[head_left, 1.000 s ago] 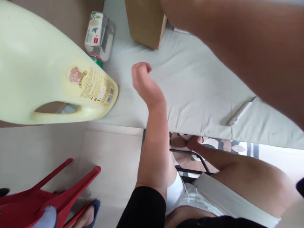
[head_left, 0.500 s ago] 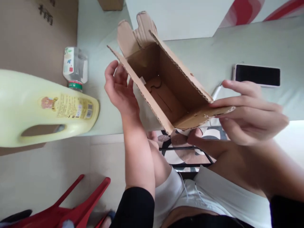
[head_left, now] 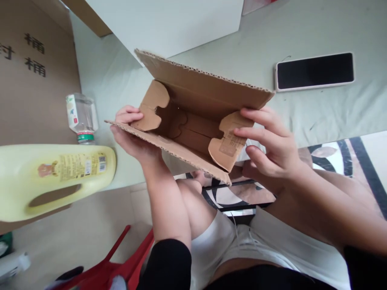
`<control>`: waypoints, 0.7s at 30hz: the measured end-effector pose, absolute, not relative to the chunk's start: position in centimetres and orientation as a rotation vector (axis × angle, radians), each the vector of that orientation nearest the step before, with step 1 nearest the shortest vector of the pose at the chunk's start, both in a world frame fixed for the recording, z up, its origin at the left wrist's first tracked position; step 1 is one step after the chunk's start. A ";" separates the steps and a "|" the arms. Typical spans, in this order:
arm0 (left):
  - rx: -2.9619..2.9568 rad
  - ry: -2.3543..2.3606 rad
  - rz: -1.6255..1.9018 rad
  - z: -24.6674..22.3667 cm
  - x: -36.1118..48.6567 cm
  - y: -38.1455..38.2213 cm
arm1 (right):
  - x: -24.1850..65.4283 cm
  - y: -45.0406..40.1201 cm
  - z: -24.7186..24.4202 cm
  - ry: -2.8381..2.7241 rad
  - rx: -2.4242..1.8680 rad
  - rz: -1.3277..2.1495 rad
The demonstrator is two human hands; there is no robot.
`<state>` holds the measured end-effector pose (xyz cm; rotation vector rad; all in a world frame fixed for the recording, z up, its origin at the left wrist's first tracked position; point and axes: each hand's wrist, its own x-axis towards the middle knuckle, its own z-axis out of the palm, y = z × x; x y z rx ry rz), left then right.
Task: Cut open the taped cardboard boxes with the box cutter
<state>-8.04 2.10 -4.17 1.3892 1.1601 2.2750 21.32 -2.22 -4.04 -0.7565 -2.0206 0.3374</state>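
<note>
Between my hands is a small brown cardboard box, tilted with its open top facing me; nothing lies inside. Its two notched end flaps fold inward, while the two long side flaps stand outward. My left hand grips the left end, fingers over the left end flap and thumb by the near long flap. At the other end, my right hand has its fingertips on the right end flap, which bears a printed stamp. The underside of the box is hidden.
A black-screened phone lies on the pale green cloth at right. Left are a clear bottle, a large yellow jug and a big carton. A white box stands behind; a red stool is lower left.
Both end flaps have folded inward, and the box has turned to lie more level. My left hand has closed on its left end; my right fingers have moved onto the right flap.
</note>
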 end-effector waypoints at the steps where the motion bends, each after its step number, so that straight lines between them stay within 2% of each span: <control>1: 1.389 1.161 2.259 -4.2 -7.9 2.1 | 21.3 -2.3 -4.1 -1.983 -0.764 0.329; 5: 1.359 1.156 2.218 -4.2 -7.5 2.2 | 21.3 -2.5 -4.6 -1.792 -0.765 0.434; 9: 1.357 1.129 2.183 -4.5 -7.8 2.5 | 21.4 -2.5 -4.8 -1.874 -0.688 0.647; 17: 1.451 1.017 2.192 -4.8 -8.1 2.7 | 20.9 -2.8 -3.8 -1.906 -0.787 0.622; 21: 1.460 1.211 2.051 -4.7 -8.6 2.5 | 20.8 -3.0 -4.1 -1.912 -0.831 0.615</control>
